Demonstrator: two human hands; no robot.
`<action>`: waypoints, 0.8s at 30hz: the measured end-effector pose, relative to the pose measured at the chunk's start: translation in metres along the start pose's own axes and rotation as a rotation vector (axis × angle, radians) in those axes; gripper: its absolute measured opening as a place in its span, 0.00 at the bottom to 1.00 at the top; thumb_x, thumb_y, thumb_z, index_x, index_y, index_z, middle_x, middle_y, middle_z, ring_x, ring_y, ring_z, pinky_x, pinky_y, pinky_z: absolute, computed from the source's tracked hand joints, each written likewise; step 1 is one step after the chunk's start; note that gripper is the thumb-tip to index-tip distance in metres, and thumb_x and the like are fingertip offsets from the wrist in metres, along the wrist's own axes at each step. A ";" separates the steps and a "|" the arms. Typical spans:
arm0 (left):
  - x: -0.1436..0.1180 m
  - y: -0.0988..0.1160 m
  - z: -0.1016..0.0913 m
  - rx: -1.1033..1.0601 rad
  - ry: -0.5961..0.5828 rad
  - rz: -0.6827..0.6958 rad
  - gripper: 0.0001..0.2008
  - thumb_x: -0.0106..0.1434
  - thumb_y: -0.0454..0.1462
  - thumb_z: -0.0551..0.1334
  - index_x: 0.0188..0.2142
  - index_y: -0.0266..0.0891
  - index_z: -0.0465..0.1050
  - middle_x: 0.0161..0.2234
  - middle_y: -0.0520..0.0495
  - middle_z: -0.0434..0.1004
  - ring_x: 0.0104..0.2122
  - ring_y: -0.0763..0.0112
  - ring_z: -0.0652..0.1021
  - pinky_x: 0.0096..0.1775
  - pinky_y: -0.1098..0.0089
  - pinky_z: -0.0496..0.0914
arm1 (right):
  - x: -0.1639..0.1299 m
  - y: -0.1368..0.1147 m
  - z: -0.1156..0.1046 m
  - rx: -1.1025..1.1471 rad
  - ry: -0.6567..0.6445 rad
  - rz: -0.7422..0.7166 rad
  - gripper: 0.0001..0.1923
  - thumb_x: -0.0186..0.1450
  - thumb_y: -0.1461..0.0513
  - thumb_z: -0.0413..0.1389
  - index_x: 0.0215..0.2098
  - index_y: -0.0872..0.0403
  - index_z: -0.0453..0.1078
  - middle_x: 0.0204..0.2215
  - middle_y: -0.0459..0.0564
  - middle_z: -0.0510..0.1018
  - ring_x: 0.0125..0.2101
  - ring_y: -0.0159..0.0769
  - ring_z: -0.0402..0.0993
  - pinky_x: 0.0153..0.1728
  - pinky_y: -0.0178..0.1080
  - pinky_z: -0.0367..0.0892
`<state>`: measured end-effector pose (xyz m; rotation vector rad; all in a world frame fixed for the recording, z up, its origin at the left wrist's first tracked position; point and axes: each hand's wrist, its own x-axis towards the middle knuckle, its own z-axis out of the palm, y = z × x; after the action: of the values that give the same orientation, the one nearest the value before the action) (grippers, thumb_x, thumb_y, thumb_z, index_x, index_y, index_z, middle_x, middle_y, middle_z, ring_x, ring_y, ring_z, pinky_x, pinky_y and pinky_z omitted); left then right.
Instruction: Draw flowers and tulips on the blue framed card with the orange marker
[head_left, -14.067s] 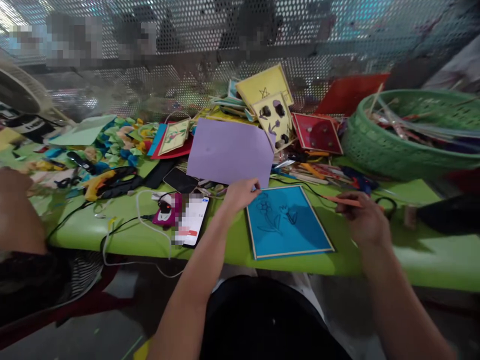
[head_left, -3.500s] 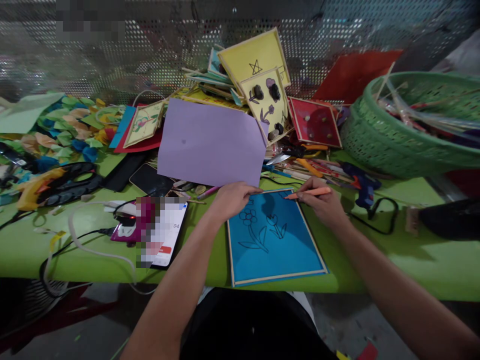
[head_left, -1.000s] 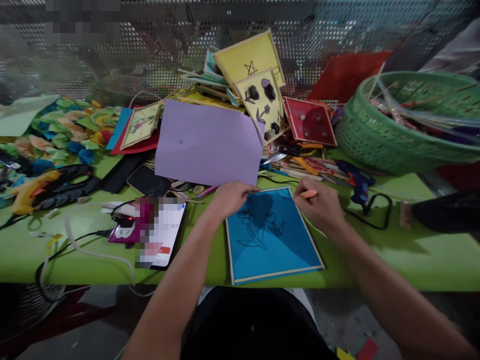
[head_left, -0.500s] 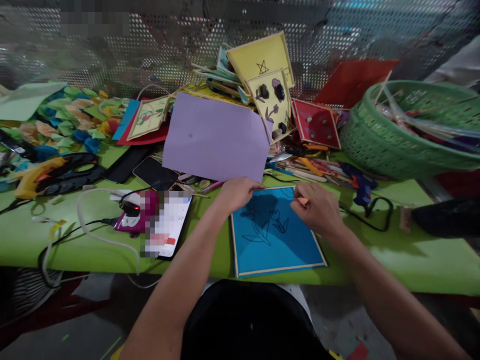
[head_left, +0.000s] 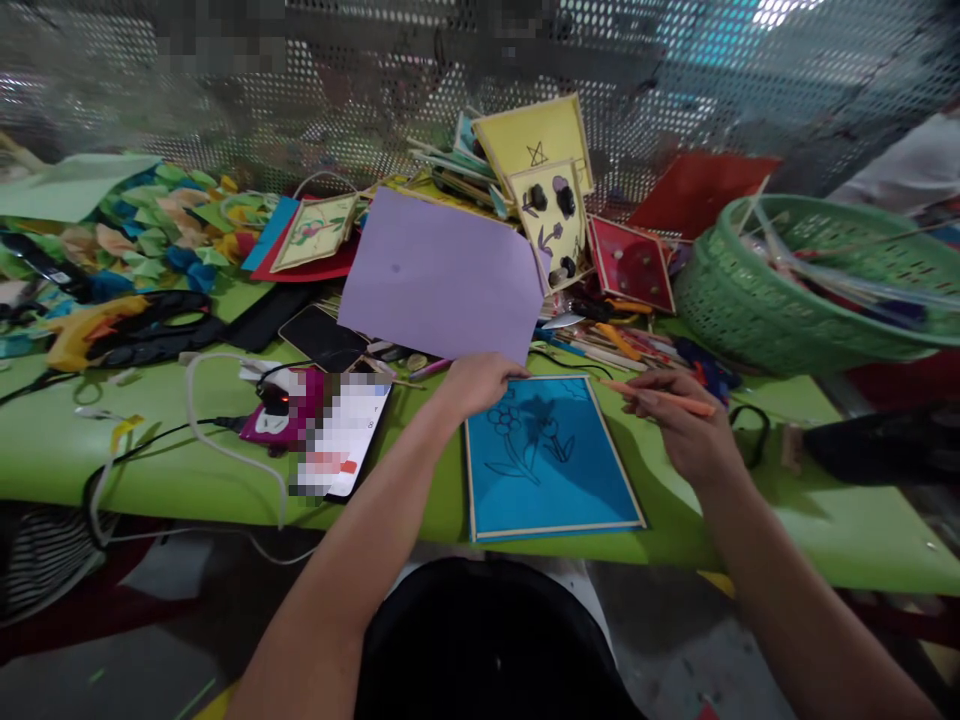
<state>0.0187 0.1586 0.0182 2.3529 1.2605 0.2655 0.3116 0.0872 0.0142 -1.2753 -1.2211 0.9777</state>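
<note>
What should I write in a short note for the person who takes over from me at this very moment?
Left hand: presses the top left corner of the blue card.
Right hand: holds an orange pen, tip near the card's top right corner, off the drawing.
The card lies flat at the near edge of the green table.
Done: two flower outlines are drawn.
Left: the outlines are unfilled; the rest of the card is plain.

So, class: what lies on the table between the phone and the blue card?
In the head view, only the left forearm crosses over bare green table between the phone and the blue card.
</note>
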 end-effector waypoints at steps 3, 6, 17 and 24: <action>0.000 0.000 0.000 0.001 -0.002 -0.005 0.23 0.68 0.30 0.54 0.57 0.50 0.78 0.55 0.50 0.81 0.53 0.60 0.80 0.54 0.62 0.73 | -0.007 0.006 -0.002 0.081 -0.014 0.122 0.08 0.54 0.58 0.68 0.32 0.49 0.79 0.27 0.46 0.79 0.26 0.34 0.75 0.26 0.36 0.65; 0.000 0.002 -0.001 0.007 0.001 -0.001 0.21 0.70 0.33 0.55 0.57 0.48 0.78 0.56 0.50 0.80 0.55 0.59 0.79 0.55 0.61 0.72 | -0.008 0.010 -0.001 0.106 -0.008 0.170 0.06 0.53 0.59 0.67 0.30 0.50 0.79 0.27 0.47 0.79 0.25 0.33 0.74 0.24 0.35 0.63; 0.000 0.001 -0.002 -0.007 0.000 0.000 0.20 0.70 0.33 0.56 0.57 0.47 0.78 0.57 0.50 0.80 0.56 0.60 0.79 0.58 0.61 0.71 | -0.010 0.010 0.003 0.066 -0.129 0.145 0.07 0.55 0.57 0.67 0.31 0.50 0.80 0.28 0.46 0.79 0.26 0.31 0.70 0.26 0.34 0.63; 0.000 0.001 -0.002 -0.011 0.001 0.007 0.20 0.70 0.33 0.56 0.57 0.46 0.78 0.57 0.50 0.80 0.57 0.61 0.78 0.58 0.62 0.70 | -0.009 0.011 0.005 -0.007 -0.137 0.110 0.09 0.56 0.56 0.69 0.31 0.50 0.77 0.27 0.46 0.76 0.27 0.34 0.70 0.27 0.36 0.63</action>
<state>0.0186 0.1591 0.0200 2.3483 1.2478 0.2751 0.3065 0.0798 0.0016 -1.3098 -1.2702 1.1576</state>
